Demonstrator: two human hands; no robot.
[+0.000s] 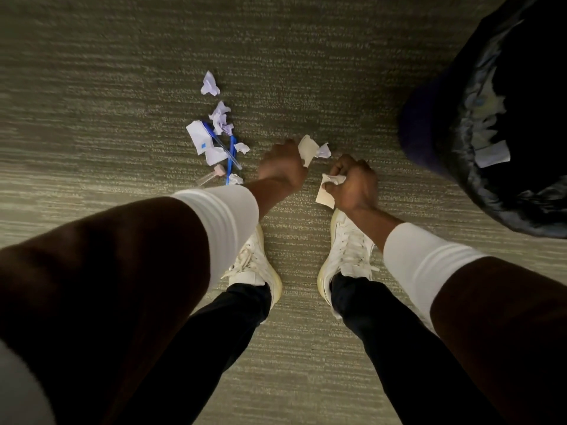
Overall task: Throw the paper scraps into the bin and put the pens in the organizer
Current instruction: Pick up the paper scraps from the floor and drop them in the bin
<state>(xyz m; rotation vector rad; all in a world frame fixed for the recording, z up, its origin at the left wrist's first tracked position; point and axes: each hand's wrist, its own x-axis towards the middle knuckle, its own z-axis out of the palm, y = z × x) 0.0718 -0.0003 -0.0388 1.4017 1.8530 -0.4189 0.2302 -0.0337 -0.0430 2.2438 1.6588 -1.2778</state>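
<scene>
I look straight down at a carpet floor. My left hand (280, 165) is closed around a cream paper scrap (307, 148), with a small crumpled scrap (322, 151) just beyond its fingers. My right hand (352, 185) grips a crumpled white scrap and a cream slip (325, 194). To the left lies a heap of white paper scraps (204, 138) mixed with blue pens (230, 156) and a clear pen with a pink end (211, 176). One scrap (209, 84) lies farther off. The bin (503, 124), lined with a black bag, stands at the right with paper inside.
My two white shoes (346, 250) stand on the carpet directly below my hands, with dark trouser legs above them. The bin's dark rim reaches within a hand's width of my right hand. No organizer is in view.
</scene>
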